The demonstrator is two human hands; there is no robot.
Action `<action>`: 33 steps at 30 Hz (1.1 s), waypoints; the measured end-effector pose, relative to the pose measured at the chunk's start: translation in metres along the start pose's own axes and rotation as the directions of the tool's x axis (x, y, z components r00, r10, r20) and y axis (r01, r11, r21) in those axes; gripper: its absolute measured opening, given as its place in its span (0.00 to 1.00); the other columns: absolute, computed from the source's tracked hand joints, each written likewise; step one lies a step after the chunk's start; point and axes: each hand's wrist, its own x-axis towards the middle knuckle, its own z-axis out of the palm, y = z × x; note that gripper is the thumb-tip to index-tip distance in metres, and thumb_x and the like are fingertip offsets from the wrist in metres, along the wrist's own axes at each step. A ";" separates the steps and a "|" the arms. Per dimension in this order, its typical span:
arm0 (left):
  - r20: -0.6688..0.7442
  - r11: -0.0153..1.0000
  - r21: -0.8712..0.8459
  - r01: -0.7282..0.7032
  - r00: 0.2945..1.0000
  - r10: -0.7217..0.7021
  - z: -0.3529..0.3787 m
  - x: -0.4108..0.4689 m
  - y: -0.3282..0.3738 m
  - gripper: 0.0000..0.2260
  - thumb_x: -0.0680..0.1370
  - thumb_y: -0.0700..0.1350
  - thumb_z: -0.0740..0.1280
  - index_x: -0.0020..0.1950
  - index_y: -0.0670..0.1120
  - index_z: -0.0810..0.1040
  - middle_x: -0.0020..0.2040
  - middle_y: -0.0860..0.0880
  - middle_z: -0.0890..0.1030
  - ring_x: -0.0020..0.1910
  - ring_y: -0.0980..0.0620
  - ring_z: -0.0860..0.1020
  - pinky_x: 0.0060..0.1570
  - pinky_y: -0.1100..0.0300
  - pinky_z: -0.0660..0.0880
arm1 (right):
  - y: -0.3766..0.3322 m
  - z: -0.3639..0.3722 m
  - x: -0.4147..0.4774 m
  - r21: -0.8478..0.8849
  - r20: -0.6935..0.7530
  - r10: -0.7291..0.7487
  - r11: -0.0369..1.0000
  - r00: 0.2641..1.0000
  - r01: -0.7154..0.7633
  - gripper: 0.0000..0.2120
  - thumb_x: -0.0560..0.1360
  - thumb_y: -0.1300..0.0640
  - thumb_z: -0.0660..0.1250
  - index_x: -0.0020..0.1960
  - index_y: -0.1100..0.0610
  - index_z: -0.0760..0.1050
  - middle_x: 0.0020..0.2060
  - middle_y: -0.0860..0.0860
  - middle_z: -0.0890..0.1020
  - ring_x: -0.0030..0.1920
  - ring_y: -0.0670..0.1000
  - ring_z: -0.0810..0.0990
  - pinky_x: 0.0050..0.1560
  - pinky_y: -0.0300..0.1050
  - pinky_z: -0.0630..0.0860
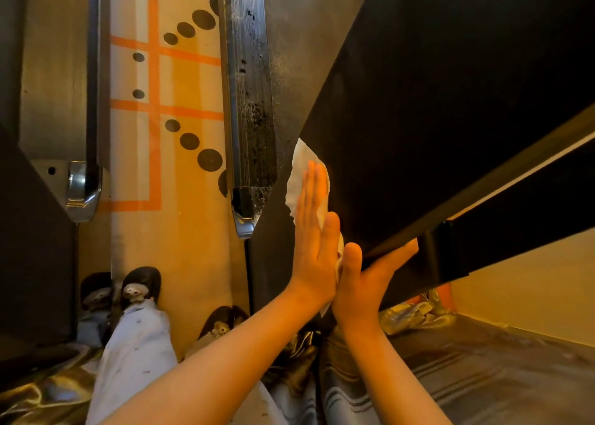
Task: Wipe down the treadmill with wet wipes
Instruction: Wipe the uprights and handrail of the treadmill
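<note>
A wide black panel of the treadmill slants across the right half of the view. A white wet wipe lies flat against its left edge. My left hand presses the wipe onto the panel with straight fingers pointing up. Just to the right, my right hand grips the panel's lower edge, thumb on the near face and fingers curled round behind it. Part of the wipe shows between the two hands.
A dusty black side rail of the treadmill runs up the middle, another rail at the left. The floor mat has orange lines and black dots. My legs and dark shoes are below. Crumpled shiny fabric lies under the panel.
</note>
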 end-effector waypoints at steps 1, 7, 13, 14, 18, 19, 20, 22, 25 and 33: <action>-0.003 1.000 -0.007 0.030 1.000 -0.030 0.000 -0.005 -0.003 0.30 0.79 0.68 0.45 0.77 0.56 0.47 0.77 0.68 0.48 0.77 0.63 0.47 0.72 0.72 0.47 | 0.000 0.000 -0.001 0.001 0.007 0.005 1.000 1.000 -0.005 0.35 0.75 0.32 0.59 0.72 0.51 0.51 0.66 0.41 0.64 0.65 0.35 0.69 0.60 0.29 0.70; -0.041 0.995 -0.021 0.100 0.994 -0.101 -0.004 -0.005 -0.013 0.32 0.79 0.68 0.45 0.79 0.54 0.47 0.76 0.71 0.49 0.77 0.64 0.48 0.71 0.73 0.48 | 0.002 0.005 -0.005 0.038 0.002 0.030 0.999 1.000 -0.030 0.33 0.74 0.34 0.63 0.70 0.45 0.51 0.63 0.22 0.64 0.64 0.31 0.69 0.57 0.25 0.70; -0.048 0.997 0.037 0.074 0.996 -0.073 -0.007 0.023 -0.018 0.32 0.79 0.68 0.44 0.78 0.53 0.46 0.78 0.62 0.48 0.77 0.63 0.46 0.74 0.68 0.45 | 0.007 0.011 -0.007 0.071 -0.046 0.035 0.997 0.998 -0.031 0.30 0.74 0.36 0.64 0.69 0.43 0.53 0.61 0.27 0.67 0.61 0.32 0.72 0.55 0.26 0.71; -0.049 0.997 0.028 0.078 0.996 -0.077 -0.008 0.029 -0.020 0.32 0.79 0.69 0.45 0.78 0.53 0.46 0.78 0.64 0.48 0.77 0.63 0.46 0.75 0.66 0.45 | 0.008 0.011 -0.007 0.072 -0.048 0.034 0.997 0.998 -0.031 0.30 0.74 0.36 0.64 0.69 0.43 0.53 0.61 0.25 0.67 0.62 0.33 0.72 0.55 0.26 0.71; -0.034 0.993 -0.019 0.117 0.993 -0.117 -0.012 0.060 -0.022 0.23 0.79 0.62 0.47 0.74 0.63 0.46 0.79 0.59 0.46 0.78 0.59 0.44 0.78 0.47 0.44 | 0.009 0.010 -0.007 0.069 -0.056 0.046 0.997 0.997 -0.042 0.30 0.73 0.34 0.64 0.69 0.35 0.53 0.62 0.32 0.68 0.61 0.34 0.73 0.55 0.28 0.72; -0.037 0.992 -0.033 0.119 0.992 -0.120 -0.013 0.070 -0.022 0.23 0.79 0.61 0.47 0.73 0.63 0.46 0.79 0.57 0.46 0.78 0.59 0.45 0.78 0.45 0.45 | 0.009 0.010 -0.008 0.072 -0.060 0.055 0.996 0.997 -0.050 0.31 0.73 0.33 0.64 0.69 0.38 0.53 0.62 0.36 0.69 0.60 0.35 0.73 0.54 0.28 0.73; -0.040 0.992 -0.044 0.115 0.992 -0.116 -0.015 0.079 -0.022 0.24 0.79 0.61 0.48 0.75 0.62 0.47 0.80 0.55 0.47 0.79 0.58 0.46 0.77 0.44 0.46 | 0.009 0.010 -0.008 0.077 -0.063 0.062 0.995 0.996 -0.058 0.33 0.72 0.33 0.64 0.69 0.42 0.54 0.62 0.41 0.68 0.60 0.35 0.74 0.54 0.29 0.73; -0.041 0.992 -0.049 0.112 0.993 -0.114 -0.018 0.093 -0.020 0.30 0.78 0.62 0.49 0.79 0.55 0.47 0.80 0.52 0.49 0.79 0.56 0.48 0.77 0.43 0.49 | 0.008 0.010 -0.009 0.088 -0.063 0.070 0.994 0.996 -0.064 0.34 0.72 0.33 0.65 0.69 0.47 0.55 0.62 0.45 0.68 0.59 0.35 0.75 0.53 0.29 0.74; -0.050 0.988 0.011 0.152 0.987 -0.152 -0.018 0.093 -0.016 0.34 0.77 0.63 0.49 0.80 0.51 0.48 0.80 0.52 0.51 0.78 0.57 0.49 0.77 0.44 0.49 | 0.006 0.010 -0.008 0.070 -0.051 0.057 0.996 0.997 -0.053 0.34 0.73 0.34 0.64 0.69 0.48 0.53 0.62 0.46 0.68 0.59 0.34 0.74 0.53 0.28 0.74; -0.039 0.992 -0.002 0.125 0.991 -0.125 -0.012 0.031 -0.022 0.31 0.75 0.73 0.47 0.74 0.63 0.45 0.77 0.67 0.46 0.77 0.65 0.45 0.76 0.64 0.45 | 0.003 0.008 -0.007 0.017 -0.010 0.036 0.999 0.999 -0.035 0.33 0.74 0.47 0.67 0.70 0.51 0.50 0.63 0.42 0.65 0.61 0.30 0.70 0.54 0.24 0.70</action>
